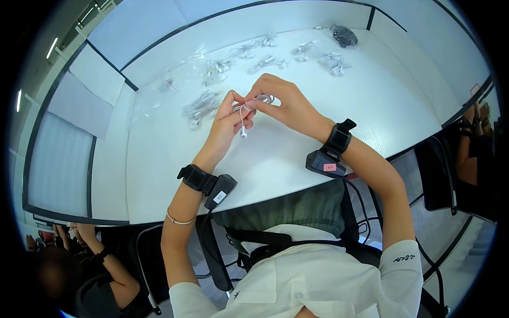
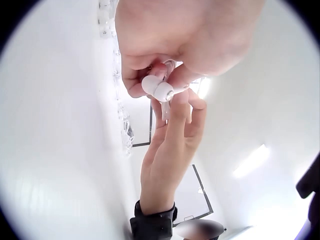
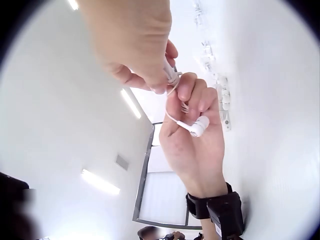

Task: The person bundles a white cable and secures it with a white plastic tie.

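Overall, a white table (image 1: 159, 180) spreads across the head view, bounded at its far edge by pale upright panels (image 1: 222, 40). A person's bare forearms reach over it, and the two hands meet above its surface. The left hand (image 1: 229, 123) has its fingers curled and clamped on white cord; the right hand (image 1: 286, 102) pinches with thumb and fingertips. A black strapped device (image 1: 220, 192) sits at each wrist. Beyond and to the left of the hands lie bundles of white cord (image 1: 200, 107), several in clear plastic, and, toward the far right, a black bundle (image 1: 343, 36). Smaller still, the coiled earphones (image 1: 266, 99) are held in the air between the hands: the coil lies in the right hand's pinch, while a strand passes through the left fingers. One white earbud (image 3: 199, 126) hangs free on its cord, just beside the left hand's curled fingers.
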The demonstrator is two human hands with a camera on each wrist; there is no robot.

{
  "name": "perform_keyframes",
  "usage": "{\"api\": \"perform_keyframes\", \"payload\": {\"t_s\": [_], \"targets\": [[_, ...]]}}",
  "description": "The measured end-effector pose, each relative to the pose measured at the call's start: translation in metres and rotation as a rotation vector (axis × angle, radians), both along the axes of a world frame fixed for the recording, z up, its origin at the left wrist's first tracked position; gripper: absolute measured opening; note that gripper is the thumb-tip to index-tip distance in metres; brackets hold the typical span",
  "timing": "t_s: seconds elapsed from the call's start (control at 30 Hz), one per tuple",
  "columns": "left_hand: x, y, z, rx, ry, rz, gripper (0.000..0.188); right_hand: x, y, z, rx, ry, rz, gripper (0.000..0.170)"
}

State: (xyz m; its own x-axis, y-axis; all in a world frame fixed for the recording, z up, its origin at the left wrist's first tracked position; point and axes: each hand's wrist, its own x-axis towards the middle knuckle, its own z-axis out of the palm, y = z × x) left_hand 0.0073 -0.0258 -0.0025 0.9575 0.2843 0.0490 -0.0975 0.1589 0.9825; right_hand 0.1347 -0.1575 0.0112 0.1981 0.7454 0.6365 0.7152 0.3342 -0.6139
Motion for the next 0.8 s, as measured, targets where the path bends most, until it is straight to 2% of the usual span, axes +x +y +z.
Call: {"api": "perform_keyframes", "payload": {"t_s": [0.63, 0.8], "targets": [[-0.0018, 0.0046, -0.0013, -0.061, 0.000, -0.094, 0.014, 0.0021, -0.0059, 0.0010, 0.018, -0.156, -0.011, 0.009], [-0.0009, 0.0034, -0.0009, -0.071, -0.037, -0.130, 0.014, 0.0038, -0.0088, 0.0031, -0.011, -0.236, -0.071, 0.010]]}}
